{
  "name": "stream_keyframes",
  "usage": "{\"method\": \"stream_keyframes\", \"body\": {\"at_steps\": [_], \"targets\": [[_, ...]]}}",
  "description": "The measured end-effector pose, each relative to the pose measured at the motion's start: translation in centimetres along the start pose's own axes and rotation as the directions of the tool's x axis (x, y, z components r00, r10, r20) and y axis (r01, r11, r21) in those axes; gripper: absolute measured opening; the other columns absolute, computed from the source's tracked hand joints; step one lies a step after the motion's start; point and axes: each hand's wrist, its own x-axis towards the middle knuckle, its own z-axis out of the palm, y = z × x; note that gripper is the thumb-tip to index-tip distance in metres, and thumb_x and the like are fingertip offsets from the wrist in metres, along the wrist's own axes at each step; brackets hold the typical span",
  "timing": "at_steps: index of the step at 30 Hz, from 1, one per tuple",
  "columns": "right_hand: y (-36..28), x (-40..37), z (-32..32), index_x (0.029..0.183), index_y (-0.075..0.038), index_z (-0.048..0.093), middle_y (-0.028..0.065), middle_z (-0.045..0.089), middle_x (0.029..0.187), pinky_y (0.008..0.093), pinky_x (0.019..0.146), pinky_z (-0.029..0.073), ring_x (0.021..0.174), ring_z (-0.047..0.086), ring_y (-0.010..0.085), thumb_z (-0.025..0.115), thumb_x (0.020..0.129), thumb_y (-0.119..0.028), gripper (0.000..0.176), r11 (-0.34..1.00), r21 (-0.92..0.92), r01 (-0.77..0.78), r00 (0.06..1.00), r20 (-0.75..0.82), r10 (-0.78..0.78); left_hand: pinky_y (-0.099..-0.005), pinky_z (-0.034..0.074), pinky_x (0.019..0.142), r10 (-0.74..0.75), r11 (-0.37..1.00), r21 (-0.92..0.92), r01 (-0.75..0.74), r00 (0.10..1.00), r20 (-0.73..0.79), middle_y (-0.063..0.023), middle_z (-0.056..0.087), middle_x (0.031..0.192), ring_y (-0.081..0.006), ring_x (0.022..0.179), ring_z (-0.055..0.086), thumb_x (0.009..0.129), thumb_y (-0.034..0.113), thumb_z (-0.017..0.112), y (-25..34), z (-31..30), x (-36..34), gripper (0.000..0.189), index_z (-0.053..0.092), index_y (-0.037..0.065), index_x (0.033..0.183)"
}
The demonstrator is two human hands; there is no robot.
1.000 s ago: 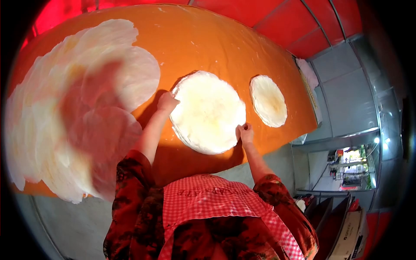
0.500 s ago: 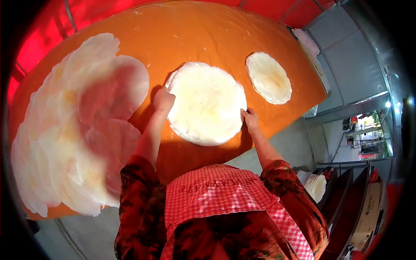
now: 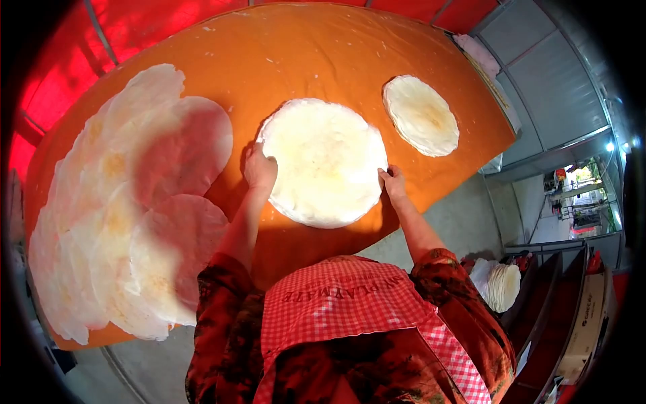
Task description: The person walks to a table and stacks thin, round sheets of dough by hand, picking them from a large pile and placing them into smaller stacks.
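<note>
A thick round stack of thin pale flatbreads (image 3: 323, 161) lies on the orange-covered table in front of me. At its left edge is my left hand (image 3: 261, 168), closed against the rim with the fingers partly hidden. My right hand (image 3: 392, 183) pinches the lower right rim between thumb and fingers. To the left, many thin, translucent flatbread sheets (image 3: 94, 222) overlap in a wide spread, partly in shadow. A smaller stack of flatbreads (image 3: 422, 116), browned in the middle, sits to the upper right.
The orange table cover (image 3: 303, 47) runs back to red panels. Beyond the right table edge, another pile of round sheets (image 3: 503, 287) stands near dark shelving and a cardboard box (image 3: 584, 323). Grey floor (image 3: 454, 215) shows beside the table.
My left hand has moved slightly down along the stack's left rim, its thumb now pointing toward the stack. My right hand stays at the right rim. The view has shifted a little.
</note>
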Motion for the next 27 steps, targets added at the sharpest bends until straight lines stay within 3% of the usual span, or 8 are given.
{"method": "stream_keyframes", "body": {"at_steps": [6, 9, 11, 13, 17, 21, 24, 27], "targets": [[1.5, 0.7, -0.3, 0.105, 0.008, 0.061, 0.0172, 0.060, 0.110, 0.0330, 0.085, 0.047, 0.099, 0.060, 0.0258, 0.073, 0.080, -0.020, 0.039, 0.998, -0.071, -0.003, 1.000, -0.009, 0.002, -0.0421, 0.042, 0.093, 0.179, 0.970, 0.189, -0.154, 0.977, -0.119, -0.0135, 0.060, 0.102, -0.0310, 0.113, 0.051, 0.074, 0.011, 0.063, 2.5, -1.4, -1.4, 0.027, 0.065, 0.006, 0.101], [2.4, 1.2, -0.3, 0.105, 0.007, 0.061, 0.0172, 0.061, 0.108, 0.0330, 0.084, 0.048, 0.097, 0.060, 0.0263, 0.073, 0.080, -0.020, 0.039, 0.993, -0.117, 0.014, 1.000, -0.018, -0.016, -0.0426, 0.046, 0.084, 0.364, 0.932, 0.054, -0.360, 0.923, -0.125, -0.0154, 0.061, 0.098, -0.0357, 0.094, 0.058, 0.070, 0.008, 0.067, 0.7, 0.7, -0.3, 0.023, 0.063, 0.002, 0.092], [2.0, 1.1, -0.3, 0.105, 0.006, 0.062, 0.0164, 0.063, 0.104, 0.0328, 0.082, 0.048, 0.093, 0.062, 0.0258, 0.072, 0.081, -0.020, 0.038, 0.996, -0.091, 0.007, 1.000, -0.009, -0.008, -0.0406, 0.050, 0.075, 0.231, 0.953, -0.190, -0.235, 0.972, -0.043, -0.0162, 0.065, 0.090, -0.0344, 0.081, 0.064, 0.069, 0.004, 0.067, -1.5, 2.4, 1.9, 0.022, 0.061, 0.000, 0.089], [0.1, 0.0, -0.2, 0.105, 0.006, 0.062, 0.0154, 0.066, 0.100, 0.0325, 0.080, 0.049, 0.089, 0.063, 0.0249, 0.072, 0.081, -0.020, 0.037, 0.999, 0.010, -0.034, 0.999, 0.027, 0.034, -0.0395, 0.051, 0.071, -0.001, 0.797, -0.562, 0.219, 0.932, 0.362, -0.0133, 0.067, 0.088, -0.0282, 0.077, 0.065, 0.071, 0.004, 0.068, -3.3, 2.5, 4.3, 0.022, 0.060, -0.002, 0.090], [-0.1, 0.1, 0.2, 0.107, 0.005, 0.059, 0.0051, 0.064, 0.086, 0.0255, 0.064, 0.047, 0.071, 0.056, 0.0123, 0.067, 0.087, -0.015, 0.029, 0.998, -0.064, 0.027, 0.998, 0.055, -0.024, -0.0356, 0.049, 0.060, 0.051, 0.530, -0.693, 0.490, 0.797, 0.602, -0.0131, 0.066, 0.075, -0.0253, 0.065, 0.063, 0.069, 0.009, 0.071, -5.3, 1.3, 6.0, 0.024, 0.065, -0.006, 0.087], [-1.7, -0.8, -0.1, 0.103, 0.004, 0.063, 0.0053, 0.065, 0.086, 0.0277, 0.064, 0.047, 0.071, 0.057, 0.0140, 0.067, 0.087, -0.019, 0.028, 0.998, -0.051, 0.020, 0.998, 0.065, -0.016, -0.0326, 0.046, 0.054, 0.062, 0.535, -0.728, 0.428, 0.840, 0.539, -0.0090, 0.063, 0.069, -0.0208, 0.058, 0.059, 0.070, 0.007, 0.068, -4.5, 1.2, 5.1, 0.017, 0.064, -0.006, 0.080], [-1.2, -0.5, 0.2, 0.102, 0.006, 0.065, 0.0151, 0.068, 0.091, 0.0331, 0.078, 0.049, 0.085, 0.064, 0.0240, 0.069, 0.083, -0.026, 0.038, 0.999, -0.032, -0.018, 0.999, -0.037, 0.017, -0.0317, 0.048, 0.063, 0.022, 0.664, -0.673, 0.325, 0.892, 0.452, -0.0090, 0.066, 0.079, -0.0201, 0.068, 0.062, 0.071, 0.008, 0.066, -7.2, 3.5, 6.1, 0.017, 0.064, -0.004, 0.083], [-0.6, 0.2, -0.2, 0.099, 0.006, 0.065, 0.0149, 0.068, 0.089, 0.0340, 0.078, 0.049, 0.083, 0.064, 0.0248, 0.069, 0.083, -0.027, 0.036, 0.997, -0.036, -0.062, 0.998, -0.007, 0.061, -0.0329, 0.038, 0.054, -0.011, 0.748, -0.622, 0.230, 0.942, 0.335, -0.0021, 0.046, 0.060, -0.0122, 0.056, 0.044, 0.069, 0.008, 0.065, -5.9, 2.6, 5.0, 0.014, 0.056, -0.003, 0.070]]}}
